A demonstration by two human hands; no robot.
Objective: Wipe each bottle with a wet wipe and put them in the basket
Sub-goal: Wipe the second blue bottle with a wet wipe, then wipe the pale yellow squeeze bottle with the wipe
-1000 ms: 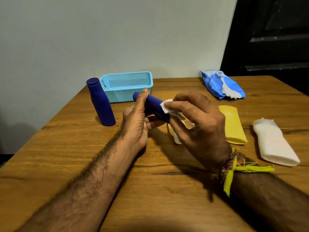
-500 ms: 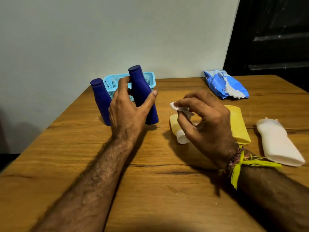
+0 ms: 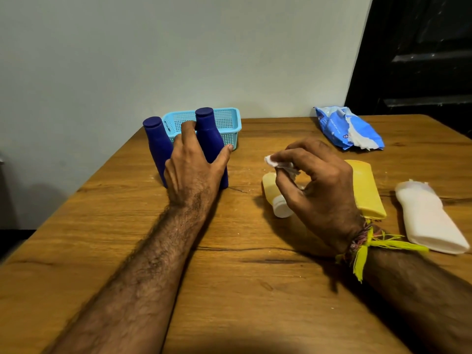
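**Two grips, one bottle, one wipe**

The left hand wraps its grip around an upright blue bottle standing on the surface before the basket. The right hand pinches a crumpled wipe above a lying yellow bottle.

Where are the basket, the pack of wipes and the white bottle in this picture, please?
basket [image 3: 231, 121]: head view, on the mesh of its right-hand wall.
pack of wipes [image 3: 339, 127]: head view, on the blue wrapper, left of its torn white opening.
white bottle [image 3: 426, 218]: head view, on the middle of its lying body.
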